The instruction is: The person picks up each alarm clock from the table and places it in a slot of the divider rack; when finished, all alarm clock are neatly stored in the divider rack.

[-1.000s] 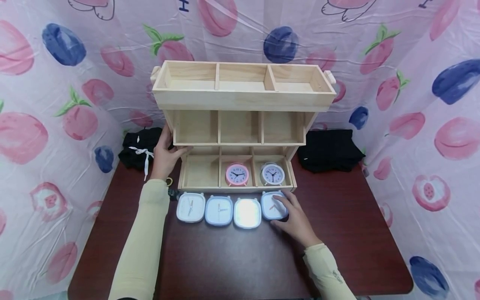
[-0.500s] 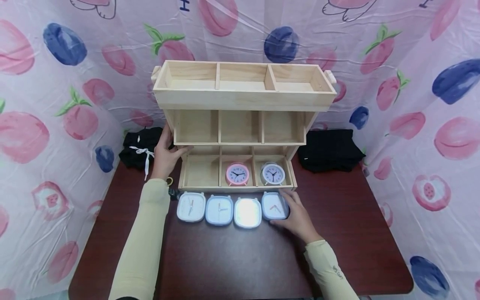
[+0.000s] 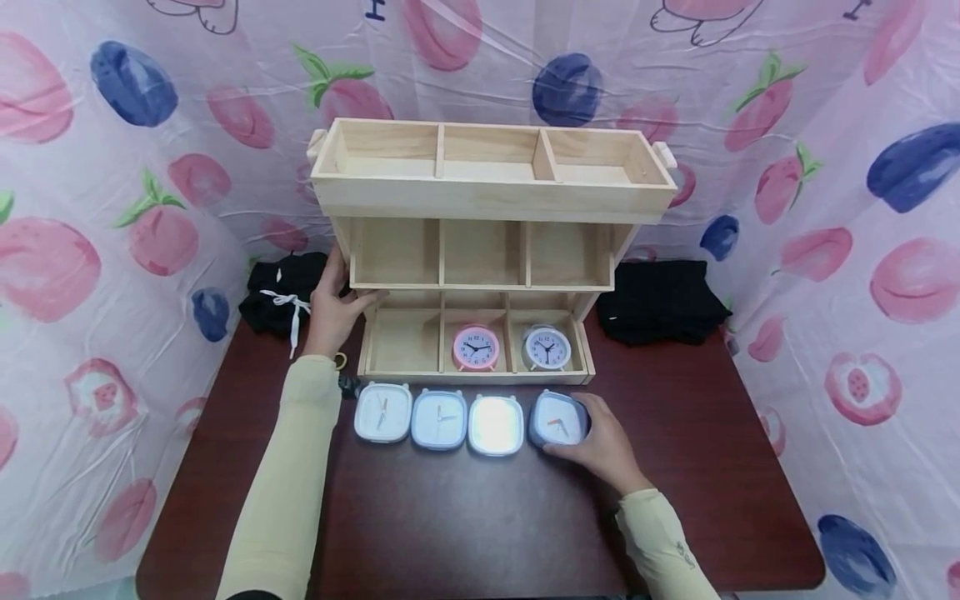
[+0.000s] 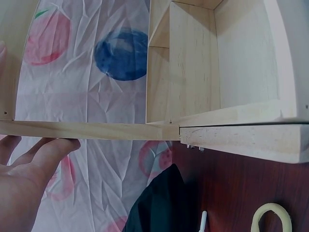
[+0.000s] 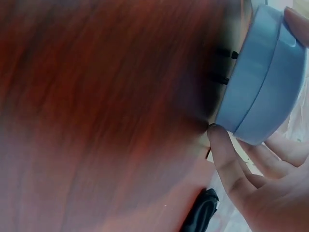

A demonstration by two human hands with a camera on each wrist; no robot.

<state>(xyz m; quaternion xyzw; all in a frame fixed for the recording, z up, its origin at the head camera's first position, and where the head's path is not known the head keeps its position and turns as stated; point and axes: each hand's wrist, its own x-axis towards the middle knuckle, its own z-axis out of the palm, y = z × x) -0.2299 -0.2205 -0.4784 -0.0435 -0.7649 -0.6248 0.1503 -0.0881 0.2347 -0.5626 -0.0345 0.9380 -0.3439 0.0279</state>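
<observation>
In the head view my right hand (image 3: pixel 605 446) grips a blue square alarm clock (image 3: pixel 558 419), thumb at its lower edge and fingers round its far right side. The right wrist view shows the blue case (image 5: pixel 263 72) tilted over the tabletop, its small black knobs facing down. My left hand (image 3: pixel 332 308) holds the left side of the tiered wooden organizer (image 3: pixel 487 200); fingers lie along a wooden side strut (image 4: pixel 91 130), with a fingertip showing past its other side. In the bottom tier sit a pink round alarm clock (image 3: pixel 476 347) and a white round one (image 3: pixel 547 347).
Left of the held clock, a white square clock (image 3: pixel 383 412), a blue one (image 3: pixel 438 420) and a glare-covered one (image 3: pixel 496 426) lie in a row. Black folded cloth (image 3: pixel 660 302) lies right of the organizer; black cloth with white cord (image 3: pixel 277 292) lies left.
The right hand's fingers have closed round the blue clock at the row's right end. That clock has shifted slightly right and tilted, away from its neighbour. The left hand stays in place.
</observation>
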